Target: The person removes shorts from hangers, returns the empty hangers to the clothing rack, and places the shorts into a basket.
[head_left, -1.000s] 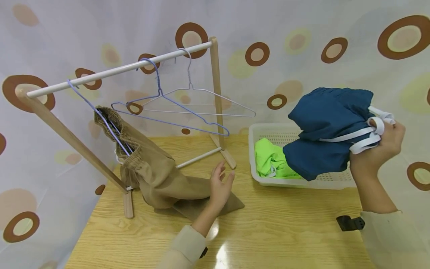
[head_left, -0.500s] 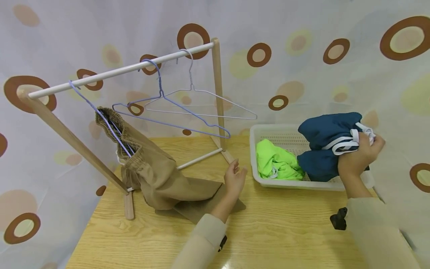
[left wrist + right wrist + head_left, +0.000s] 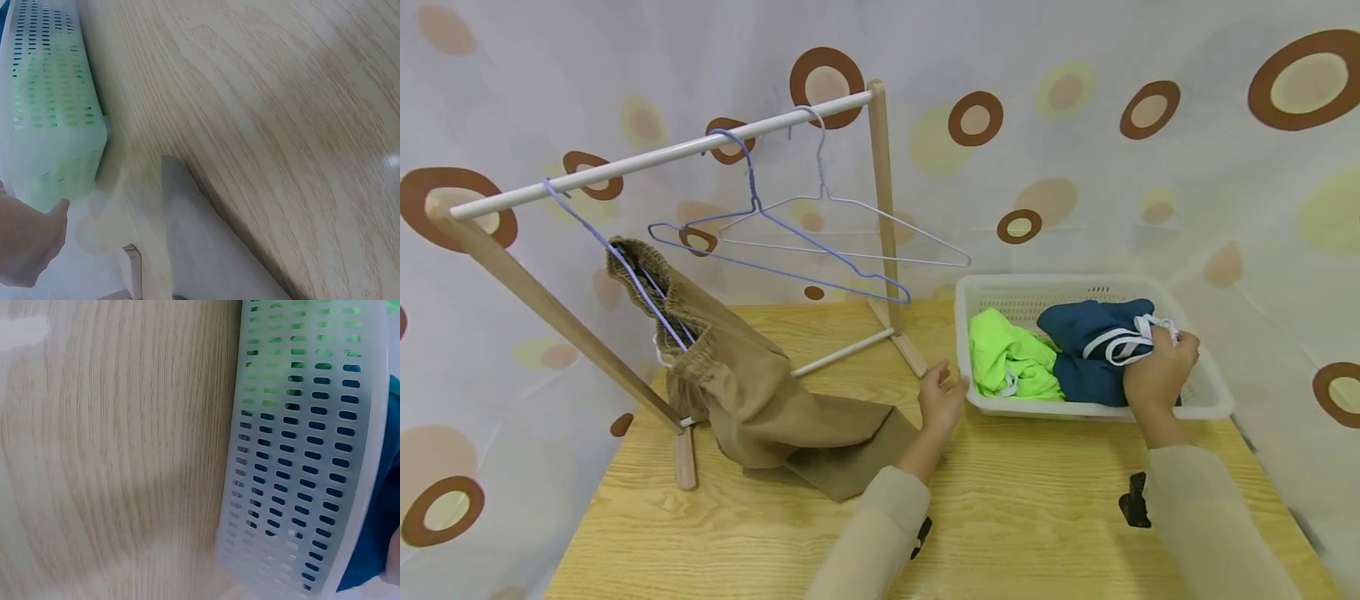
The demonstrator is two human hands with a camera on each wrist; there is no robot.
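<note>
My right hand (image 3: 1163,372) grips a bunched dark blue garment (image 3: 1086,333) with white drawstrings, low inside the white plastic basket (image 3: 1213,408). In the right wrist view only the edge of that hand (image 3: 394,561) shows, beside blue cloth (image 3: 375,528) behind the basket wall. A bright green garment (image 3: 1011,354) lies in the basket's left part. My left hand (image 3: 942,402) has its fingers loosely bent, with nothing in them, right at the basket's front left corner. The left wrist view shows this hand (image 3: 31,242) with the thumb toward the basket (image 3: 59,134).
On the left stands a rack with a white rail (image 3: 662,157) and wooden legs. Tan trousers (image 3: 760,408) hang from a hanger there, their legs spread over the table (image 3: 1015,508). A blue hanger (image 3: 797,237) and a pale hanger (image 3: 917,225) hang on the rail.
My right hand has come down and to the left, lowering the blue garment from above the basket into it. My left hand has moved right, from over the trousers to the basket corner.
</note>
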